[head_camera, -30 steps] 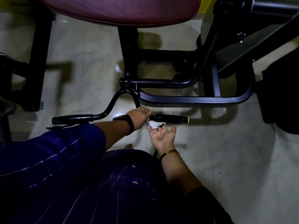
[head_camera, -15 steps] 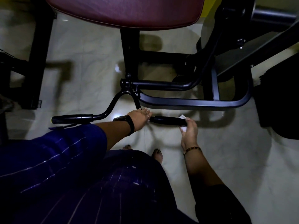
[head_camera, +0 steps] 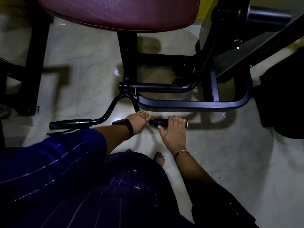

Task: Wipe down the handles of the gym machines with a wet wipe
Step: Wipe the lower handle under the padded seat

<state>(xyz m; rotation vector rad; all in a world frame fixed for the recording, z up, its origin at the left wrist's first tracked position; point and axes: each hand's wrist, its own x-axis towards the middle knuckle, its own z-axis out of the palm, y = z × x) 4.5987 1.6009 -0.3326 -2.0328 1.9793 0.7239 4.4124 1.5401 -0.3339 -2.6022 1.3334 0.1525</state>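
Head view: your right hand (head_camera: 174, 132) lies on the right handle grip (head_camera: 160, 122), fingers curled over it (thumb splayed clear); the wet wipe is hidden; your left hand (head_camera: 139, 121) rests almost flat on the bar (head_camera: 105, 116), just beside that grip.

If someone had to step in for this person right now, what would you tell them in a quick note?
Left hand: fingers laid on the bar beside the right grip, apparently steadying it.
Right hand: fingers curled over the right grip, near its yellow-tipped end.
Wet wipe: not visible; possibly under the right palm.
Left grip: no hand on it.
Done: cannot tell how much of the right grip is wiped.
Left: probably finish the right grip, then the left grip, then the other machines' handles.
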